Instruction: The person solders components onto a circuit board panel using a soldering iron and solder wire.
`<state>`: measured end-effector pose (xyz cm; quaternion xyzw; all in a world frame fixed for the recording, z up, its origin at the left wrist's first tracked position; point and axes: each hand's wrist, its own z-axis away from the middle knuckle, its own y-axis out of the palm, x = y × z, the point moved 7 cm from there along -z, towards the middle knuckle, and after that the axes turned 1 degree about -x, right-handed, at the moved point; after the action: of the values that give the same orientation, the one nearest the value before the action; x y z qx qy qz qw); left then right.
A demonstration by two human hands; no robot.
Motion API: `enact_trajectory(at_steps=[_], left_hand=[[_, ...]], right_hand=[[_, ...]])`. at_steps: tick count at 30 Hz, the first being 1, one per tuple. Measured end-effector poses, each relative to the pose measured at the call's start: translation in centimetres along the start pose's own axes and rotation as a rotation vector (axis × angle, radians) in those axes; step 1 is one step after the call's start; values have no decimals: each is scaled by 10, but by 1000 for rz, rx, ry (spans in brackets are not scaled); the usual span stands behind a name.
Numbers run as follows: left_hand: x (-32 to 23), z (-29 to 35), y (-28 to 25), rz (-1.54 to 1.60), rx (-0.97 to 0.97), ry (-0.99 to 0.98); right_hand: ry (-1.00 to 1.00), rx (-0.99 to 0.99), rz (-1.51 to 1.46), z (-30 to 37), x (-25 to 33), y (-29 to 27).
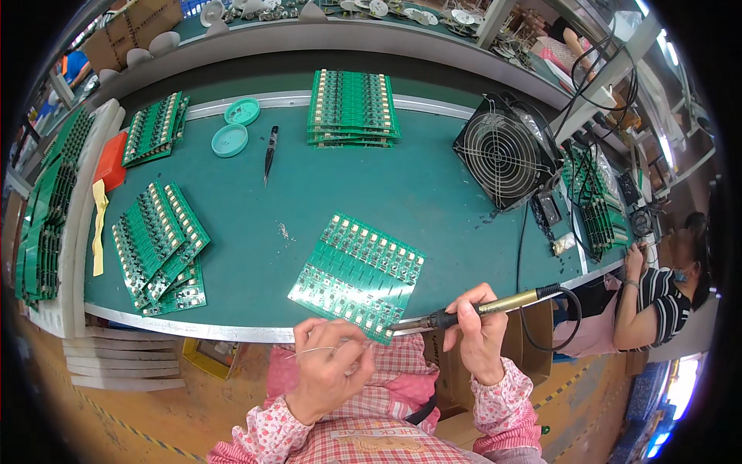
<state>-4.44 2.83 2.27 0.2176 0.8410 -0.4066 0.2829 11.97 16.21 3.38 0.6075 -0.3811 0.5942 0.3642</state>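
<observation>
A green circuit board panel point(357, 272) lies tilted on the green mat at the table's front edge, its near corner close to both hands. My right hand point(478, 334) is closed round a soldering iron point(516, 300) with a gold-coloured handle. The iron points left, its tip at the panel's near right corner. My left hand point(331, 363) pinches a thin solder wire point(309, 352) just below the panel's near edge. The wire's working end is hidden by the fingers, so I cannot tell whether it touches the board.
Stacked panels point(354, 108) stand at the back, others point(154, 243) at left. Tweezers point(270, 155) lie beside two round green dishes point(229, 141). A black fan point(502, 155) stands back right, near the iron's cable point(519, 255). A co-worker point(657, 309) sits at far right.
</observation>
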Motion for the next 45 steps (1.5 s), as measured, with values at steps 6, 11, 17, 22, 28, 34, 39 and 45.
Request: enact_trajectory(at_steps=[6, 11, 17, 22, 28, 34, 39, 45], left_hand=[[-2, -2, 0, -23, -2, 1], [-1, -2, 2, -35, -4, 5], [-1, 0, 0, -9, 3, 7], [1, 2, -2, 28, 1, 8], [-9, 1, 4, 1, 40, 35], [-15, 5, 12, -28, 60, 36], [-11, 7, 12, -50, 46, 15], [-14, 7, 15, -74, 37, 21]], right_hand=[[44, 0, -12, -7, -2, 1], [31, -10, 8, -5, -3, 1], [-10, -53, 8, -3, -3, -4], [-34, -159, -65, 8, -5, -23], [-162, -195, -33, 42, -7, -28], [-348, -108, 141, 65, -4, -23], [-615, -25, 227, 68, 4, -13], [-597, -17, 189, 68, 1, -10]])
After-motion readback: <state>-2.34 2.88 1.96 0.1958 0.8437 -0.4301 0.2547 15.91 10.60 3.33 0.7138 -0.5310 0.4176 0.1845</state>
